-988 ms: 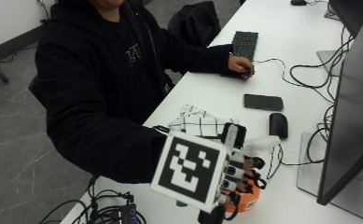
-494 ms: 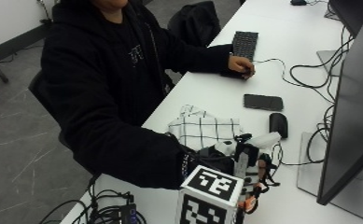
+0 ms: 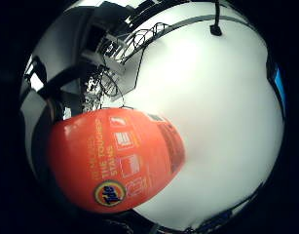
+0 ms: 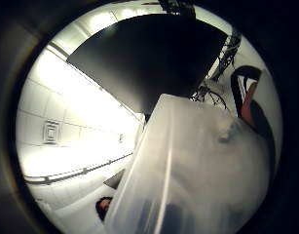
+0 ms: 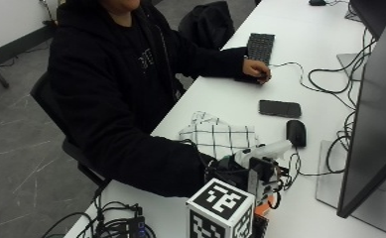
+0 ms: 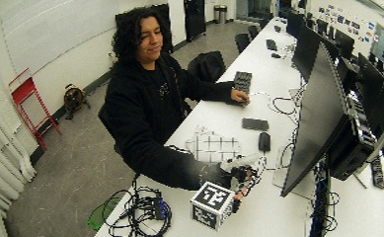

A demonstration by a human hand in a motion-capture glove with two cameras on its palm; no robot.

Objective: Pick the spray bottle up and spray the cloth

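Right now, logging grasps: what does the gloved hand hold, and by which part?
The right hand grips the spray bottle around its upper part, below the white head; finger placement is hidden.

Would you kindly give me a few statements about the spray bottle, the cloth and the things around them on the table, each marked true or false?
1. The gloved right hand is at the spray bottle. True.
2. The checked cloth lies folded on top of the keyboard. False: it lies on the table, far from the keyboard.
3. The bottle's body is orange. True, as the little finger side palm view shows.
4. The phone lies on the cloth. False: it lies on the bare table beyond it.
5. The bare hand rests beside the keyboard. True.
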